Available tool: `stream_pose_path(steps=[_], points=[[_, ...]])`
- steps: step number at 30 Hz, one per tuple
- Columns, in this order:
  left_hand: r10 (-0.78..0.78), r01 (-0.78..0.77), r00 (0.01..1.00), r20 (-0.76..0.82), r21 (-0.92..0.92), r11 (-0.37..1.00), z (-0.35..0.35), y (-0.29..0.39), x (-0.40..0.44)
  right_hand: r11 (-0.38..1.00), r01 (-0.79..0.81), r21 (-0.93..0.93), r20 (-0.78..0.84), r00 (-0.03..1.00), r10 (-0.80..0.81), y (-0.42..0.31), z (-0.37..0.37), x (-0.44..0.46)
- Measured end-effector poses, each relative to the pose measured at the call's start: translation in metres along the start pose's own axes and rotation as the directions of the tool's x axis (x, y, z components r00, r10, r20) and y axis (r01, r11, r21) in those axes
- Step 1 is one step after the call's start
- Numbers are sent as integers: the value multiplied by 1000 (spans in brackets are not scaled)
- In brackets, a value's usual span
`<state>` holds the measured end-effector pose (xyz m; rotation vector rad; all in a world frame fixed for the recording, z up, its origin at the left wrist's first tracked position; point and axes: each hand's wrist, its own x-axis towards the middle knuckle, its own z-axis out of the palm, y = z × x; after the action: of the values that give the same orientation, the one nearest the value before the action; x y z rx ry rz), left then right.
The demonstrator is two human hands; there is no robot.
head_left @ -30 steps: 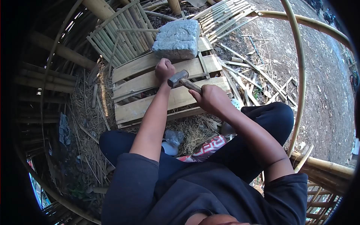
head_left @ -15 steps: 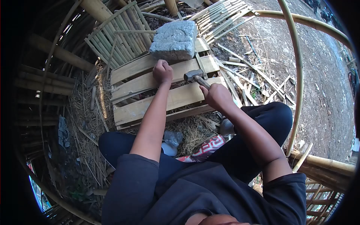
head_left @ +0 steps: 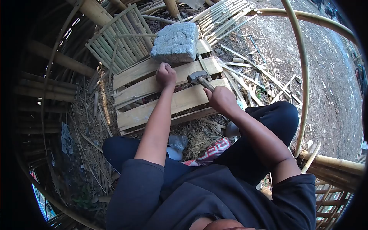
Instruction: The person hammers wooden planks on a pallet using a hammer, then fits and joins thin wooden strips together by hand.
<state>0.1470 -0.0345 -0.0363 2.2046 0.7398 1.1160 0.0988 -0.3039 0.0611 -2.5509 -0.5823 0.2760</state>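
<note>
A slatted wooden pallet lies in front of my crossed legs. On its far side sits a rough grey stone block. My left hand is closed over the slats, just in front of the block; whatever its fingers hold, if anything, is hidden. My right hand grips the wooden handle of a hammer, whose metal head is over the pallet's right part. A thin flat strip lies across the slats beyond the hammer head.
Split-bamboo panels lean behind the block on the left, and another slatted panel lies at the back right. Loose bamboo strips litter the ground on the right. A curved bamboo pole rises beside my right knee. Straw surrounds the pallet.
The whole view has shifted slightly. Both hands, the hammer and the stone block keep almost the same places relative to the pallet.
</note>
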Motion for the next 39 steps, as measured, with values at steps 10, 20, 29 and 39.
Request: stream_pose_path(steps=[10,20,29,39], points=[[-11,11,1000,-10,-52,999,1,-4,-1,1000,19,0,13,1000,-19,-8,0,-7],[-61,60,997,36,18,998,-4,4,-1,992,26,120,75,997,-35,-45,-38,-7],[-52,48,998,48,84,995,-3,5,-2,996,-77,55,21,997,76,-18,-28,-1],[85,-92,993,-77,-90,992,4,-3,3,997,-71,22,39,997,70,-5,-4,-7]])
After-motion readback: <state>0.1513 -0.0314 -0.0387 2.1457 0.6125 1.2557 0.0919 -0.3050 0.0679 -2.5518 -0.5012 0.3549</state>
